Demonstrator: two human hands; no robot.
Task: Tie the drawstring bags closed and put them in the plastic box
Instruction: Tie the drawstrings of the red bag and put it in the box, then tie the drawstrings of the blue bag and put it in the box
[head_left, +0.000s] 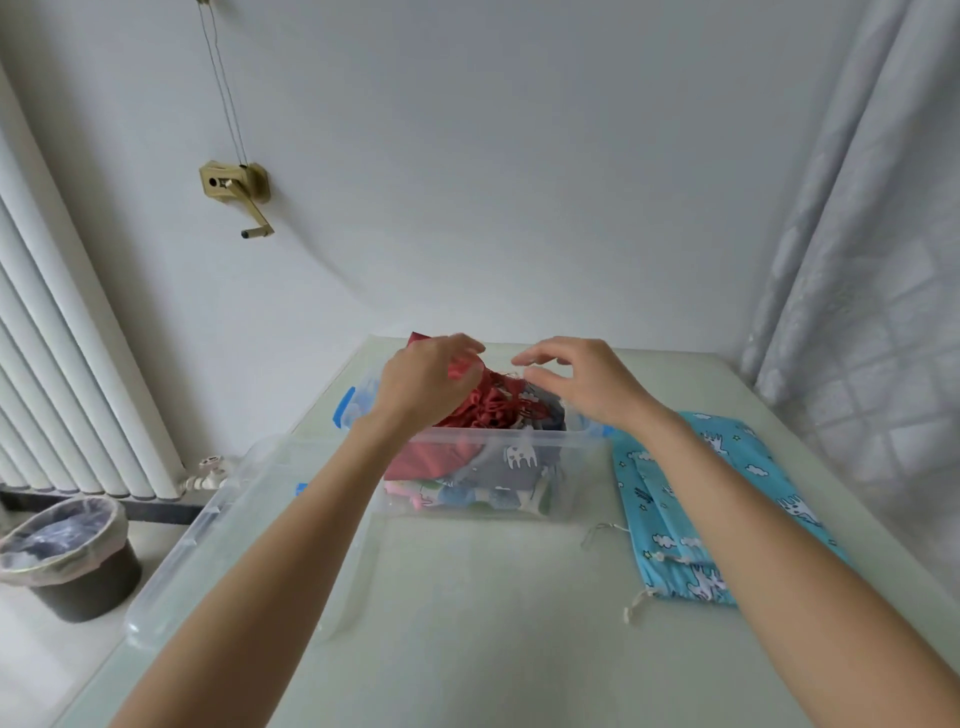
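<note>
While over box (483, 457), red bag (485, 402) in left grip (423, 382)

White radiator (57, 332) along the left wall, with a lined waste bin (70, 556) on the floor just in front of it, a valve (208, 470) at its lower right end, a brass hand crank (239, 192) mounted on the wall to its upper right, and a pale curtain (857, 234) at the far right.
</note>
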